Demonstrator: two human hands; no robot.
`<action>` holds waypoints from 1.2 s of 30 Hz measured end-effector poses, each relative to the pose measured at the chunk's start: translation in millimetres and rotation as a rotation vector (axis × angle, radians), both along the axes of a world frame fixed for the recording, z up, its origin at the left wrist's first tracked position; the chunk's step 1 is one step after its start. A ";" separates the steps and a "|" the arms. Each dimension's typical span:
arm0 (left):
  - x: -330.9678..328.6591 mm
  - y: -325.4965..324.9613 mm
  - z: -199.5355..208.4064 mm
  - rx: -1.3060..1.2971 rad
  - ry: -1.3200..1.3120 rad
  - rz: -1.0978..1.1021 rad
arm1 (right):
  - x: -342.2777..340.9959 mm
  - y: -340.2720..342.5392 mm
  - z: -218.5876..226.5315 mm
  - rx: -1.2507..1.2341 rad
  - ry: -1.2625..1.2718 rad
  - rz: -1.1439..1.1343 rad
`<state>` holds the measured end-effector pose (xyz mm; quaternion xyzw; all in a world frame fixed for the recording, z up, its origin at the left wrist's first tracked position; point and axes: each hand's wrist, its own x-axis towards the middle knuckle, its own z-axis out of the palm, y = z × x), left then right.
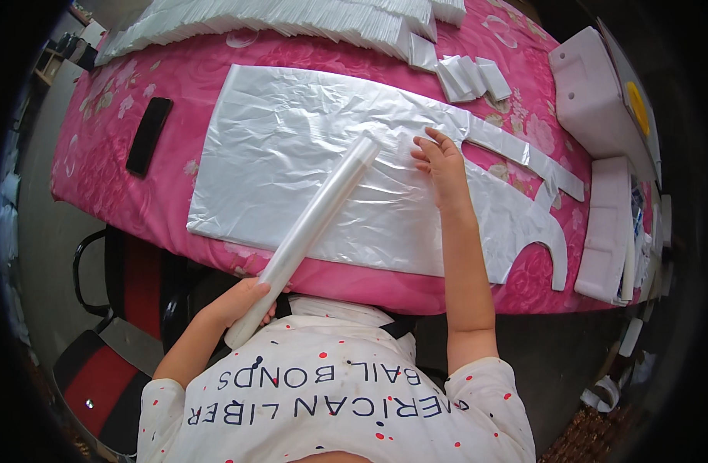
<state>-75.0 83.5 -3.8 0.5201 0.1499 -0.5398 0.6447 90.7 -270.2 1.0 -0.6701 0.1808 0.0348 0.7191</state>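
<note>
A thin white plastic apron (292, 154) lies spread flat on a table with a pink flowered cloth (114, 177); its straps (539, 166) run off to the right. My left hand (242, 301) grips the near end of a long clear rolled tube of plastic film (315, 224), which slants up over the apron. My right hand (440, 162) rests with fingers down on the apron's right part, near where the straps begin.
A long row of folded white plastic packs (292, 19) lines the table's far edge, with a few loose folded ones (473, 77) nearby. A black phone (148, 135) lies at the left. White foam blocks (601, 100) sit at the right. A red and black chair (114, 332) stands below left.
</note>
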 end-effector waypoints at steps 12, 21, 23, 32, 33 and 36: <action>-6.7 4.7 -12.2 -0.106 -0.018 0.010 | 24.9 25.2 15.7 -0.192 0.117 0.561; -5.5 18.7 -4.1 0.016 -0.020 -0.089 | 43.6 -15.0 3.1 -0.481 -0.001 0.519; -9.0 27.5 5.1 0.043 -0.037 -0.122 | 53.6 -54.0 -5.9 -0.684 -0.115 0.386; 24.5 44.9 40.7 0.141 -0.227 -0.531 | 49.5 -163.0 -16.2 -0.736 -0.142 0.011; 44.4 30.1 45.3 0.128 -0.490 -0.686 | 48.0 -155.5 -17.0 -0.725 -0.169 0.028; 85.9 -27.0 59.0 0.359 -0.977 -0.802 | 52.0 -119.6 -21.7 -0.672 -0.201 0.118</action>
